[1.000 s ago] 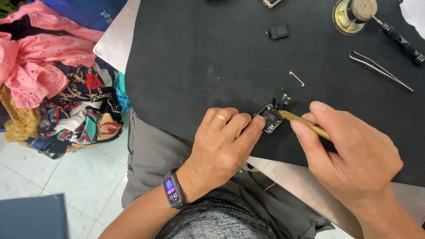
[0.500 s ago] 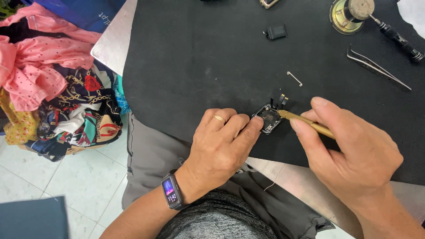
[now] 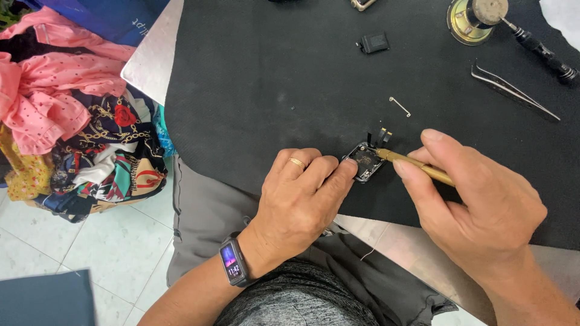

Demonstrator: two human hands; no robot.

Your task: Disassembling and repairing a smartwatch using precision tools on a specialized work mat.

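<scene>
On the worktop: a black mat [image 3: 290, 78] covers the worktop [image 3: 151, 54], with a heap of bright patterned clothes [image 3: 72, 133] off its edge over the tiled floor.
Left hand: the left hand [image 3: 302, 199], ring on one finger and a smart band [image 3: 232, 265] at the wrist, lies flat on the mat with its fingertips pinning a small square watch case [image 3: 365, 160] near the mat's front edge.
Right hand: the right hand [image 3: 477, 205] is closed around a slim brass-coloured tool [image 3: 417, 166], its tip touching the case.
Change: over the last second, barely any; both hands keep their hold and the tool tip stays on the same spot, which reads as steady, fine work.
Loose parts: tweezers [image 3: 513, 90], a thin pin [image 3: 400, 106] and a small black block [image 3: 374, 43] lie apart, farther up the mat.
</scene>
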